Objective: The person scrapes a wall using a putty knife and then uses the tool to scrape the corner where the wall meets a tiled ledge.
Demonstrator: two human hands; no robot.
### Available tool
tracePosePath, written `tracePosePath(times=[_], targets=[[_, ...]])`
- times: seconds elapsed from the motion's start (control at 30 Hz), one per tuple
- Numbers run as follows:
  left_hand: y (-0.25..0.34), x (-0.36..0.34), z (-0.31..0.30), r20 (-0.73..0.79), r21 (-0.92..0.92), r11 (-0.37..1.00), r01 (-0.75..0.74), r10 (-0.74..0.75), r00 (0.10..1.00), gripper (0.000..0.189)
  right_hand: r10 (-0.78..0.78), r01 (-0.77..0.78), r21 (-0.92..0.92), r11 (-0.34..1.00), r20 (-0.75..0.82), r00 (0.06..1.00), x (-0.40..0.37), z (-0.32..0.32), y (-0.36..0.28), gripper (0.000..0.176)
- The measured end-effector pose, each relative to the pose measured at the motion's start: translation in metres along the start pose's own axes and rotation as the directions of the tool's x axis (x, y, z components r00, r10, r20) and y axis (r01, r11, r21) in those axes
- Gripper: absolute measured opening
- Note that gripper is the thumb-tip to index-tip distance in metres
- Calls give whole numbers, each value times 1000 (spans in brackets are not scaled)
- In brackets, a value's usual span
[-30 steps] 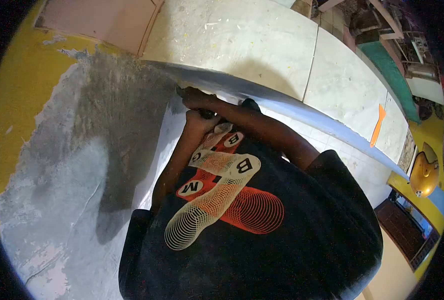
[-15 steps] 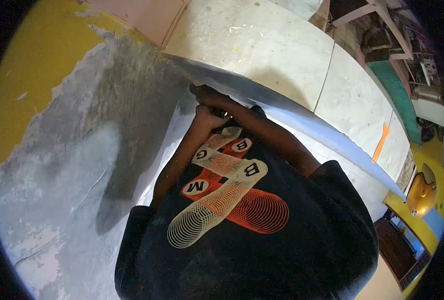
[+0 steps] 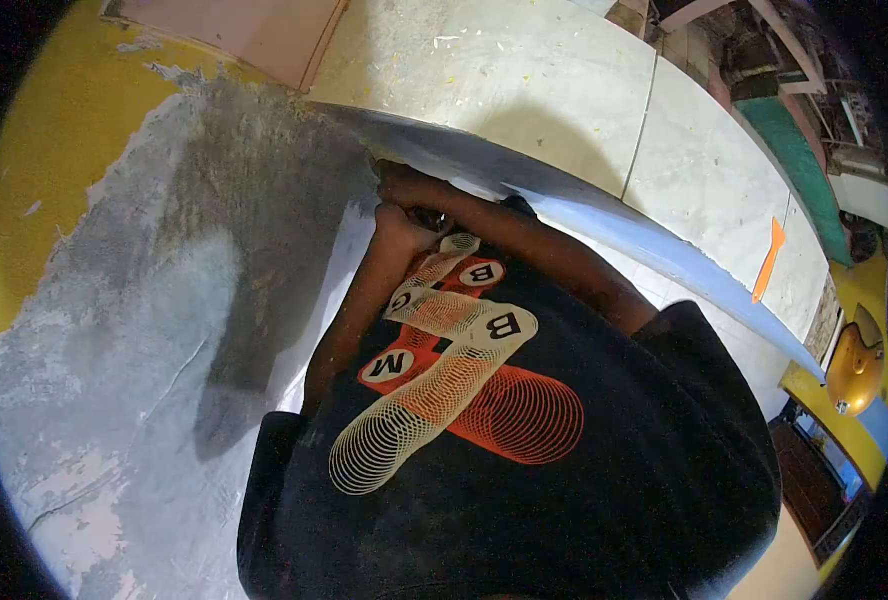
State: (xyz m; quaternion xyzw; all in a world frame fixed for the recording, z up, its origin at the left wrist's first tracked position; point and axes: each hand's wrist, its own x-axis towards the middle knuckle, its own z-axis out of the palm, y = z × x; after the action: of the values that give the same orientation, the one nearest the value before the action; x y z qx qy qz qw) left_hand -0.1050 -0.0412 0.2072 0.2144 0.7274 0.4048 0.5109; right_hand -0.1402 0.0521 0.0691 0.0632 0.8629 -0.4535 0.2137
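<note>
My left hand [image 3: 398, 230] is curled closed in front of my dark printed shirt [image 3: 524, 480], at the corner where the grey wall [image 3: 154, 290] meets the countertop's underside. Just beyond it, my right hand [image 3: 402, 186] reaches across, close to the wall and the slab's shadowed lower edge [image 3: 424, 140]. Both hands are close together. Between them is a small dark patch with a bright glint, too small to name. Shadow hides the fingers of my right hand, and what my left fingers hold cannot be made out.
Above the hands runs a pale tiled countertop [image 3: 524, 60] with small scattered crumbs. An orange flat-ended tool [image 3: 769, 260] lies near its edge. A shiny golden rounded object [image 3: 854, 370] is at the far right. The left wall has patchy plaster and yellow paint [image 3: 54, 150].
The view has shifted slightly, so the countertop and orange tool sit a little differently in frame. Both hands stay together at the corner, with only a slight shift to the left.
</note>
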Motion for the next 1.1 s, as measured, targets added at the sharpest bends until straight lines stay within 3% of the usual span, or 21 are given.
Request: tracePosePath(times=[0.07, 0.1, 0.17, 0.23, 0.27, 0.3, 0.37, 0.4, 0.43, 0.47, 0.5, 0.57, 0.6, 0.63, 0.73, 0.8, 0.87, 1.0, 1.07, 1.1], targets=[[8, -1, 3, 64, -518, 854, 56, -27, 998, 55, -1, 1, -3, 1000, -3, 1000, -4, 3, 1, 40], [12, -2, 2, 23, -330, 944, 26, -20, 1000, 53, -9, 10, 5, 1000, -26, 1000, -5, 5, 1, 39], [20, -10, -1, -64, 72, 997, 9, -5, 998, 48, -16, 17, 27, 999, -43, 999, -9, 9, -3, 38], [25, -18, -8, -130, 484, 874, 40, 27, 991, 44, -22, 22, 16, 1000, -28, 999, -2, 10, -4, 37], [-3, -3, -11, -133, 488, 872, 45, 23, 991, 44, -29, 29, 13, 999, -14, 999, 4, 9, -2, 37], [-57, 26, -13, -69, 2, 1000, 0, 0, 998, 46, -32, 32, -11, 999, 2, 999, 9, 9, 1, 36], [-64, 38, -14, -1, -489, 872, -14, 16, 1000, 49, -35, 36, -51, 998, 20, 999, 17, 14, 9, 36], [-31, 32, -20, 128, 107, 992, 69, -82, 988, 50, -35, 36, -49, 998, 20, 999, 17, 13, 8, 35], [-3, 24, -25, 168, 671, 739, 65, -237, 957, 52, -41, 41, -34, 999, 9, 999, 16, 12, 6, 35], [-11, 24, -28, 162, 675, 735, 63, -231, 959, 52, -40, 40, -6, 999, -14, 999, 13, 8, 0, 34], [-29, 25, -27, 135, 209, 977, 51, -81, 988, 53, -30, 32, 38, 999, -50, 998, 1, 4, -8, 34], [-27, 16, -21, 33, -319, 948, -14, 26, 999, 54, 11, 6, 171, 985, -96, 995, -16, -10, -28, 33], [-2, 9, -18, 69, -850, 501, 165, -203, 977, 54, 33, -10, 234, 972, -97, 995, -24, -16, -36, 33], [13, 3, -17, 238, -963, -204, 175, -346, 908, 54, 54, -25, 296, 955, -88, 995, -30, -19, -42, 32], [-34, 23, -17, 254, -959, -196, 203, -291, 922, 52, 103, -50, 336, 941, -143, 984, -40, -22, -49, 31], [-45, 27, -14, 266, -954, -209, 215, -257, 929, 51, 33, 4, 122, 993, -303, 952, -41, -24, -47, 31], [-45, 34, -12, 270, -951, -217, 219, -242, 932, 50, 3, 17, 296, 955, -67, 998, -63, -49, -67, 33], [-56, 40, -11, 284, -948, -210, 238, -225, 932, 48, -17, 106, 365, 925, -238, 971, -49, -23, -40, 37], [-63, 40, -12, 275, -954, -191, 232, -241, 931, 48, 14, 37, 337, 941, -147, 989, -42, -21, -35, 67], [-61, 40, -12, 264, -959, -172, 224, -265, 928, 48, 15, 37, 337, 941, -150, 989, -38, -17, -34, 67]])
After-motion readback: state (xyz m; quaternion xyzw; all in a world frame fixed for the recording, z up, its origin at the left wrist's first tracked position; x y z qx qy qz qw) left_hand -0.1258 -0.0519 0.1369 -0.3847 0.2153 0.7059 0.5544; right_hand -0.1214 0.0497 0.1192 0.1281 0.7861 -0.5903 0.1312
